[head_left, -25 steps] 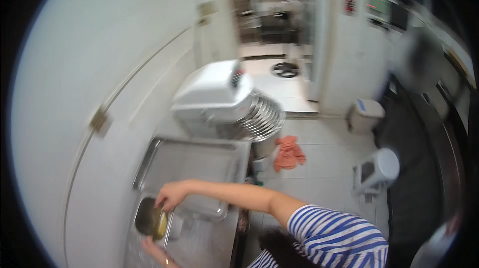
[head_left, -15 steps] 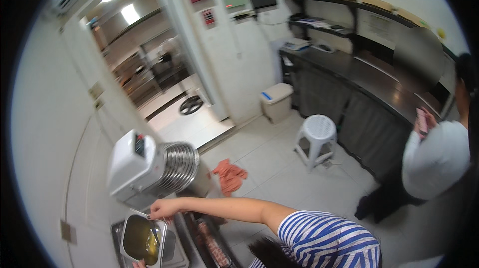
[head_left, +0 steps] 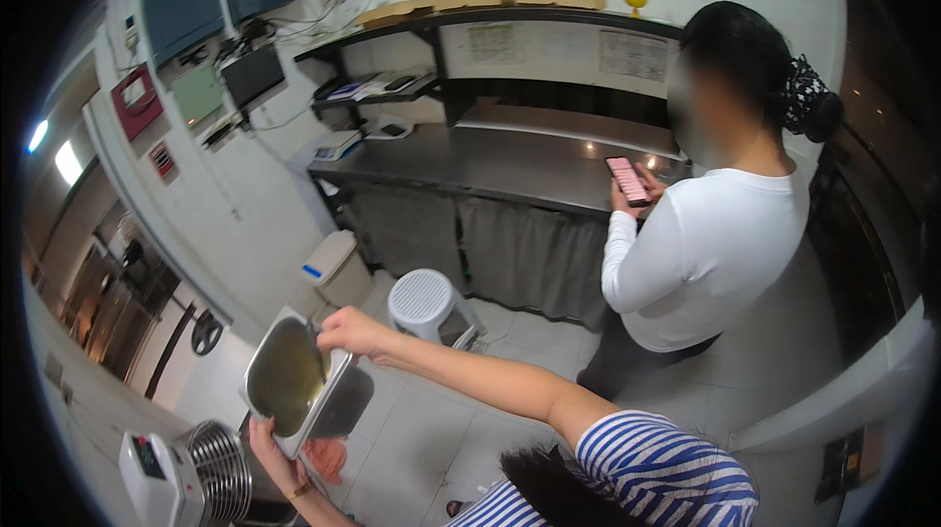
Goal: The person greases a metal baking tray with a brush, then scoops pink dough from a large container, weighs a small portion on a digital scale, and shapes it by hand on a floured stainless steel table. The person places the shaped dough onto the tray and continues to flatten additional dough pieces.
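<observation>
Pan (head_left: 343, 403): deep, rectangular, bare grey metal with rounded corners and a flat, pale rim; found at lower left of the frame, held aloft over the tiled floor (head_left: 402, 444). Yellowish liquid (head_left: 286, 385) inside. Right hand (head_left: 355, 333) closed on the rim at upper right; left hand (head_left: 270, 449) gripping the lower left corner, thumb placement unclear. Orange cloth (head_left: 327, 460) partly hidden behind; mixer (head_left: 157, 480) at the frame's lower left.
</observation>
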The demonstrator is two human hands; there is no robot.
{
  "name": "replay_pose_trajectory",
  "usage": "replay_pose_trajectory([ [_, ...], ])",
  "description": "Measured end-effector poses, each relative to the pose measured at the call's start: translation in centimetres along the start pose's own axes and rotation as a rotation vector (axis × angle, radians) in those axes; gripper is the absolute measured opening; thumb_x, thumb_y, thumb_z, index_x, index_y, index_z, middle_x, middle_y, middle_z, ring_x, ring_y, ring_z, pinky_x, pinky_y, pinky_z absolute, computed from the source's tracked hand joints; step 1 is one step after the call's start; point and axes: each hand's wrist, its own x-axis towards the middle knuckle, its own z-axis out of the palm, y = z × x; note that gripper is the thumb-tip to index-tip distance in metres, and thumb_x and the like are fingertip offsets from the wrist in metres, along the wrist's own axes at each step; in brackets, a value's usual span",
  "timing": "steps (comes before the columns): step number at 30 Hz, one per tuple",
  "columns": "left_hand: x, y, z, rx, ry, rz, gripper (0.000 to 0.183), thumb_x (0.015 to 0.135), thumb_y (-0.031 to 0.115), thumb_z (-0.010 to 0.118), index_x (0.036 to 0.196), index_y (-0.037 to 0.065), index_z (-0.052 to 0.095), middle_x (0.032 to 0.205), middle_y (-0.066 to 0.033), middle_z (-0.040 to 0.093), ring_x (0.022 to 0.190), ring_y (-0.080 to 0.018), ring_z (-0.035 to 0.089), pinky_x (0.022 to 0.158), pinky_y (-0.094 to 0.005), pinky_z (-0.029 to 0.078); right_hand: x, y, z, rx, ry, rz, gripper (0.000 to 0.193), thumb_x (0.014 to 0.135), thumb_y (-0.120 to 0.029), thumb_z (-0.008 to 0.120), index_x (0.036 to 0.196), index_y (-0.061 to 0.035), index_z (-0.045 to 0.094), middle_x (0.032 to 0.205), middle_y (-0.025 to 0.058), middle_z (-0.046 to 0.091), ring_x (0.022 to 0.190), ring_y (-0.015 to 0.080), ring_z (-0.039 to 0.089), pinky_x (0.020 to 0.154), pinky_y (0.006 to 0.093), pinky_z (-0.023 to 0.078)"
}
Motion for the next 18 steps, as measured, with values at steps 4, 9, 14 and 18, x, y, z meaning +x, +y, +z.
replay_pose_trajectory([
  [4,4.7,-2.7,10.1,-0.155,-0.153,-0.072,0.024,0.086,0.017,0.053,0.105,0.002,0.054,0.094,-0.0034,0.056,0.086,-0.0122,0.053,0.077,-0.0257,0.042,-1.1,-2.9,-9.9,0.127,0.202,-0.072,0.012,0.07,-0.01,0.063,0.061,-0.0055,0.059,0.052,-0.0003,0.051,0.04,0.006,0.045,0.034,0.0209,0.031],
  [9,9.8,-4.1,21.3,-0.175,-0.492,-0.22,0.026,0.092,0.031,0.048,0.106,0.009,0.05,0.083,0.001,0.054,0.068,-0.0057,0.053,0.06,-0.0238,0.046,-2.0,-9.4,-21.0,0.193,0.486,-0.23,0.007,0.07,-0.008,0.063,0.064,-0.0054,0.062,0.053,-0.0008,0.052,0.038,0.0064,0.043,0.033,0.0205,0.029],
  [14,14.8,-10.3,24.9,0.021,-0.586,-0.29,0.031,0.09,0.04,0.048,0.107,0.013,0.048,0.073,0.0007,0.05,0.052,-0.0069,0.05,0.054,-0.0244,0.047,-1.8,-19.4,-30.9,0.156,0.754,-0.505,0.009,0.067,-0.008,0.064,0.059,-0.0071,0.06,0.052,-0.0001,0.051,0.038,0.0075,0.042,0.033,0.0234,0.026],
  [18,21.8,-21.2,21.1,0.317,-0.572,-0.5,0.034,0.087,0.04,0.051,0.109,0.015,0.047,0.081,-0.0013,0.051,0.061,-0.0115,0.053,0.053,-0.0273,0.047,-2.1,-29.6,-37.8,0.074,0.943,-0.688,0.006,0.065,-0.006,0.065,0.065,-0.0074,0.06,0.052,0.0,0.048,0.038,0.0084,0.039,0.033,0.0233,0.027],
])
